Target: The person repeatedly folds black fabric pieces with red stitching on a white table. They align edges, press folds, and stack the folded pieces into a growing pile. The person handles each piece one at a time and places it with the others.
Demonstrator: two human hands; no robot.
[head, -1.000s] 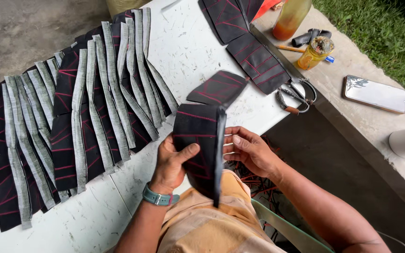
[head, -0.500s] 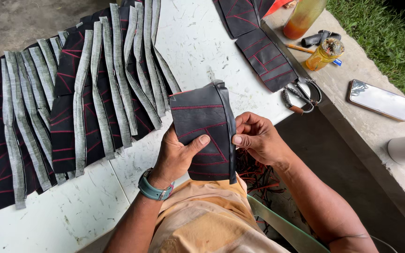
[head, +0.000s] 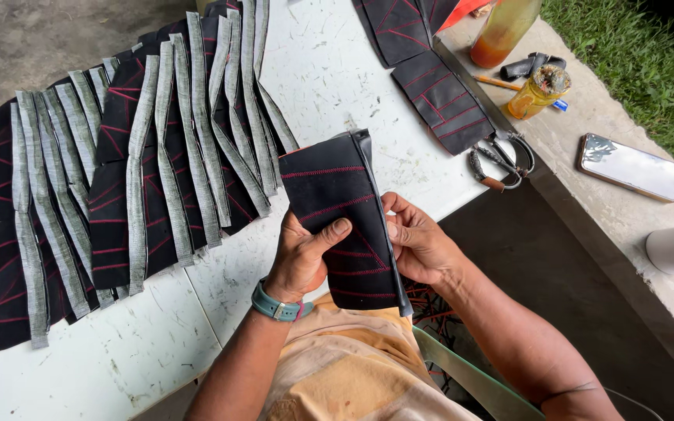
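Holding the black red-stitched panel (head: 337, 210) upright above the white bench (head: 329, 70), left hand (head: 302, 257) thumb-clamping its face, right hand (head: 419, 245) pinching the folded edge; best keep that edge aligned, grip even.

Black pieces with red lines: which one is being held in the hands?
The folded black piece between the left hand and right hand. It is lifted up, while the other pieces lie flat on the white table.
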